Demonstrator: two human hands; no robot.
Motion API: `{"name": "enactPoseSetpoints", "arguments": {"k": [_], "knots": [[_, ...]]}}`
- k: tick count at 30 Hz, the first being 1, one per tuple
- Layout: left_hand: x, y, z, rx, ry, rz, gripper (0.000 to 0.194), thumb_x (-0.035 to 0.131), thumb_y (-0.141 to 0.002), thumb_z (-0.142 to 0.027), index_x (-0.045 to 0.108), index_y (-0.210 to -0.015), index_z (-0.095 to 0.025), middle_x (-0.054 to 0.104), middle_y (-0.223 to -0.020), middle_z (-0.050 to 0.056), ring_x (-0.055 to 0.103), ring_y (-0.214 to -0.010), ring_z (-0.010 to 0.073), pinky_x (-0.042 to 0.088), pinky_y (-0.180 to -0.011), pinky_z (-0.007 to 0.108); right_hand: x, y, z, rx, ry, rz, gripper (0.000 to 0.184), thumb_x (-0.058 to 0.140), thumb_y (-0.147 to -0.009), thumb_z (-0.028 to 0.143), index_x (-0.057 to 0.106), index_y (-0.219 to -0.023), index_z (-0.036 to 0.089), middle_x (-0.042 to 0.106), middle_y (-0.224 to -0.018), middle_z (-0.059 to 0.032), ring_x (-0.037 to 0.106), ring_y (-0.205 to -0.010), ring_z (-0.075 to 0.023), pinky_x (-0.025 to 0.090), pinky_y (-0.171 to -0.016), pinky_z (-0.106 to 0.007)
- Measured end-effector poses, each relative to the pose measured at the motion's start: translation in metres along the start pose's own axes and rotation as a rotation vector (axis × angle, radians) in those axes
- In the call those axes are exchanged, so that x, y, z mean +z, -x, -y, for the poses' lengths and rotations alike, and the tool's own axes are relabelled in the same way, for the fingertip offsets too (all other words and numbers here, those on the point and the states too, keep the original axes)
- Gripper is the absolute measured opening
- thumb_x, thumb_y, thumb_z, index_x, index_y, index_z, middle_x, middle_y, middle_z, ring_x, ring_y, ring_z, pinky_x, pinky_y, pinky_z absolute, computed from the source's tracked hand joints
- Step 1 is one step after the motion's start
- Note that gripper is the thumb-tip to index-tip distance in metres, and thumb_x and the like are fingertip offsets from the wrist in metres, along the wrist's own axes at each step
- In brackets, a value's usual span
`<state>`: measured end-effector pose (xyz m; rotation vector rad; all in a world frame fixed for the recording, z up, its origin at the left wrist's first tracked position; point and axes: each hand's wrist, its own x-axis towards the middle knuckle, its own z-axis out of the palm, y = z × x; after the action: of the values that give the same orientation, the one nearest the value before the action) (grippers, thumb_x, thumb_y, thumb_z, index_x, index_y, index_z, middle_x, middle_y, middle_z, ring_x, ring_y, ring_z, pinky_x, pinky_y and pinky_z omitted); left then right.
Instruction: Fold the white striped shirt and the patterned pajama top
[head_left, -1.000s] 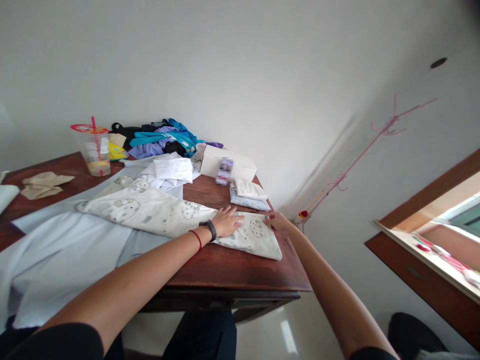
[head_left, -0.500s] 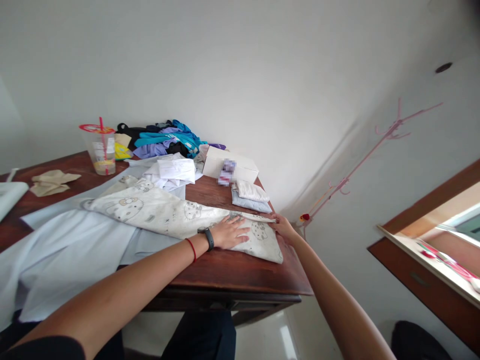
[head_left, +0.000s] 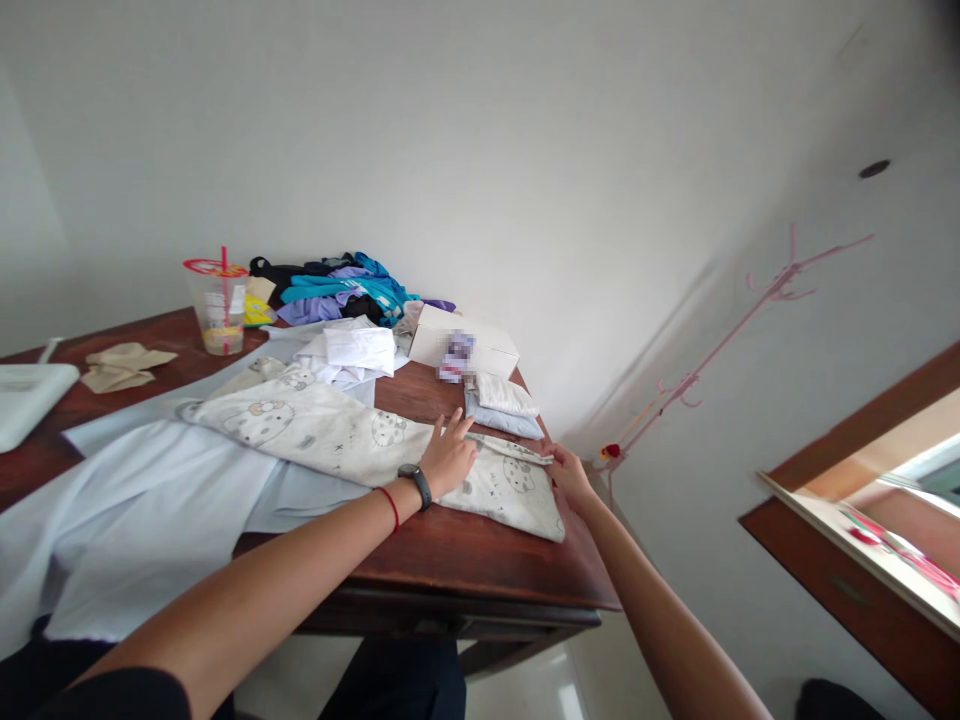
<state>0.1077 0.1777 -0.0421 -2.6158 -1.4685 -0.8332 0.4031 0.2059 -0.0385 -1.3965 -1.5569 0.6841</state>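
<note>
A long, folded white garment (head_left: 341,428) with a grey cartoon cat print lies across the wooden table. My left hand (head_left: 448,455) rests over its middle, fingers apart and reaching to the far edge; it grips nothing that I can see. At the garment's right end, my right hand (head_left: 571,480) pinches the far corner between thumb and fingers. Underneath and to the left spread pale grey-white clothes (head_left: 157,500), partly hanging over the table's near edge.
Behind the garment stand a white box (head_left: 495,345) and a small folded stack of cloth (head_left: 504,405). Folded white cloth (head_left: 360,348), a heap of blue and purple clothes (head_left: 345,290) and a plastic cup (head_left: 223,315) with a straw are farther left. A pink coat rack (head_left: 720,350) leans rightward.
My left hand has lifted from lying flat on the garment and shifted toward its far edge. My right hand keeps its pinch on the corner. The view has tilted slightly.
</note>
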Motion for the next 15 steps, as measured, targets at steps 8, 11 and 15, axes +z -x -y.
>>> {"name": "enactPoseSetpoints", "arguments": {"k": [8,11,15], "knots": [[0.002,-0.018,0.010,0.194,0.052,0.100,0.037,0.054,-0.096,-0.012,0.065,-0.130,-0.020,0.069,-0.120,0.011,0.062,-0.112,0.0254,0.046,-0.100,0.039,0.001,0.004,-0.010,0.063,-0.052,0.027,0.024,0.070,-0.060,0.039,0.060,-0.072,0.020,0.065,-0.074,-0.0011,0.056,-0.075,-0.0195,0.042,-0.070,-0.029],[-0.002,-0.016,0.008,0.219,0.043,0.130,0.028,0.054,-0.095,-0.010,0.073,-0.113,-0.018,0.068,-0.114,0.013,0.061,-0.107,0.0273,0.047,-0.095,0.039,-0.003,0.007,-0.009,0.114,-0.077,0.067,0.024,0.070,-0.059,0.038,0.059,-0.071,0.021,0.064,-0.072,-0.0003,0.057,-0.071,-0.0190,0.042,-0.067,-0.029],[-0.011,-0.017,0.005,0.249,0.027,0.160,0.025,0.053,-0.097,-0.013,0.077,-0.099,-0.020,0.065,-0.127,0.013,0.057,-0.114,0.0286,0.045,-0.096,0.041,-0.010,0.010,-0.004,0.205,-0.112,0.137,0.024,0.067,-0.063,0.042,0.061,-0.075,0.021,0.063,-0.066,-0.0011,0.059,-0.065,-0.0200,0.044,-0.062,-0.030]]}}
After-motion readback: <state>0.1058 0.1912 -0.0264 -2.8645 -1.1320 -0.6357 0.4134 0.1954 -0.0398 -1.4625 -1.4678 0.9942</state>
